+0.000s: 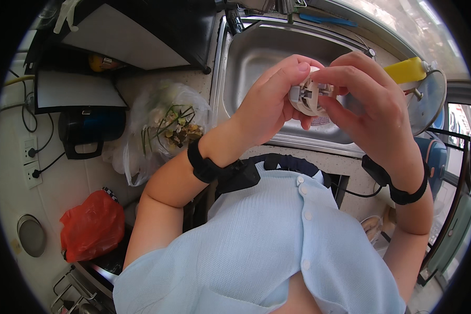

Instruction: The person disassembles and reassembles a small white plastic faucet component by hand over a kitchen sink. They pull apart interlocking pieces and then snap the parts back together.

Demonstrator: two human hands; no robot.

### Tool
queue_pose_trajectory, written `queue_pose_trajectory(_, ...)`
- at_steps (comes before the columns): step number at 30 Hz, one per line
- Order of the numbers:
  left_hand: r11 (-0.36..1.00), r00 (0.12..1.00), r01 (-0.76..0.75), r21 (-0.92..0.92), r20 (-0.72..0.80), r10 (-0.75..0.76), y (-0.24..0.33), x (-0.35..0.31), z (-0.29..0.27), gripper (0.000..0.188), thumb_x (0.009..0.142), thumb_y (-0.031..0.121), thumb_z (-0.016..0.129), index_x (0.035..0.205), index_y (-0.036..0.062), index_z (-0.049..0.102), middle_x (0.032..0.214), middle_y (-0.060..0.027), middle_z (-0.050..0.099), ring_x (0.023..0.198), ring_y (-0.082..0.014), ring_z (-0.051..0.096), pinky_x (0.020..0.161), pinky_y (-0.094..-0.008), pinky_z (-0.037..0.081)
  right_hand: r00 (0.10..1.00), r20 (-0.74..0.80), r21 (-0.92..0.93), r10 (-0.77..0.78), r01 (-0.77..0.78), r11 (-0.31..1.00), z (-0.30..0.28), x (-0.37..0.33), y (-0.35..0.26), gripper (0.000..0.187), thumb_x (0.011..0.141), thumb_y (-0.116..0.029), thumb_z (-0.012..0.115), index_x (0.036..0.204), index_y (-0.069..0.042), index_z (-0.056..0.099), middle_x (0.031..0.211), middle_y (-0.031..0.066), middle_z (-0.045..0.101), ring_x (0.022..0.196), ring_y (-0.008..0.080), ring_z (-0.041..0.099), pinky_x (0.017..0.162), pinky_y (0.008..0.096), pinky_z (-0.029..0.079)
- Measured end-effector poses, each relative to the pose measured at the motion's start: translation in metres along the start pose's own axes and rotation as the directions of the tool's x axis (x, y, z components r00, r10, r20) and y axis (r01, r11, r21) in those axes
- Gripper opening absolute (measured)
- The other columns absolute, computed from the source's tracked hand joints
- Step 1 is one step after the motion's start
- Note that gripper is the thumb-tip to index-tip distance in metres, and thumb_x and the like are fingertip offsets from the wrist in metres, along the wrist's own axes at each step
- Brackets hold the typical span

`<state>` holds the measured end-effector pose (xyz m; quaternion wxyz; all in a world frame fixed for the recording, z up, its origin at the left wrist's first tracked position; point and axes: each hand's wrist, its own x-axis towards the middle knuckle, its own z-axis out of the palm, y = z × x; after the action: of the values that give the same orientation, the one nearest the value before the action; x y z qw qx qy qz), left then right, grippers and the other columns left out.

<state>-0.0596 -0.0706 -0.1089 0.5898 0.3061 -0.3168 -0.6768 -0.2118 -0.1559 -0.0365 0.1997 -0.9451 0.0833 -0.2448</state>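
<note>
Over the sink [256, 57], my left hand [267, 97] is wrapped round a small round off-white plastic part with grey tabs and an open, slotted inside [307, 99]. Its exact kind I cannot make out. From the other side, the fingers and thumb of my right hand [369, 97] pinch at the part's right edge. Both hands meet on it, and the fingers partly cover it. A black strap with a small box sits on each wrist.
Left of the sink lies a clear plastic bag [167, 123] of vegetable scraps. Further left are a black kettle [91, 131] and a red plastic bag [93, 225]. A yellow bottle [405, 70] and a glass lid [428, 102] stand at the right. A blue tool [327, 20] lies behind the sink.
</note>
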Motion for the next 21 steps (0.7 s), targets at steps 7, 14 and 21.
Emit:
queue_pose_trajectory(7, 0.996, 0.999, 0.028, -0.079, -0.021, -0.03, 0.01, -0.01, 0.014, 0.037, 0.094, 0.034, 0.043, 0.116, 0.0045, 0.047, 0.093, -0.0068, 0.06, 0.078, -0.0109, 0.059, 0.056, -0.0252, 0.05, 0.999, -0.038, -0.033, -0.033, 0.032, 0.999, -0.007, -0.005, -0.018, 0.036, 0.062, 0.004, 0.071, 0.095, -0.006, 0.064, 0.088, 0.0077, 0.056, 0.074, 0.0222, 0.053, 0.064, 0.0314, 0.043)
queue_pose_trajectory(14, 0.999, 1.0, 0.013, -0.043, 0.002, -0.013, 0.011, -0.009, 0.016, 0.039, 0.094, 0.035, 0.043, 0.118, 0.0047, 0.047, 0.096, -0.0049, 0.059, 0.081, -0.0088, 0.058, 0.057, -0.0241, 0.05, 0.998, -0.052, -0.031, -0.042, 0.04, 0.999, -0.01, -0.005, -0.021, 0.038, 0.059, 0.005, 0.072, 0.094, -0.006, 0.063, 0.086, 0.0069, 0.055, 0.071, 0.0222, 0.051, 0.062, 0.0312, 0.042)
queue_pose_trajectory(21, 0.999, 1.0, 0.024, -0.048, 0.01, -0.023, 0.013, -0.008, 0.015, 0.039, 0.094, 0.036, 0.043, 0.118, 0.0051, 0.047, 0.096, -0.0052, 0.059, 0.081, -0.0092, 0.058, 0.057, -0.0236, 0.05, 0.996, -0.072, -0.025, -0.056, 0.055, 0.998, -0.01, -0.003, -0.018, 0.038, 0.058, 0.005, 0.072, 0.094, -0.004, 0.063, 0.085, 0.0076, 0.055, 0.07, 0.0224, 0.052, 0.063, 0.0325, 0.041)
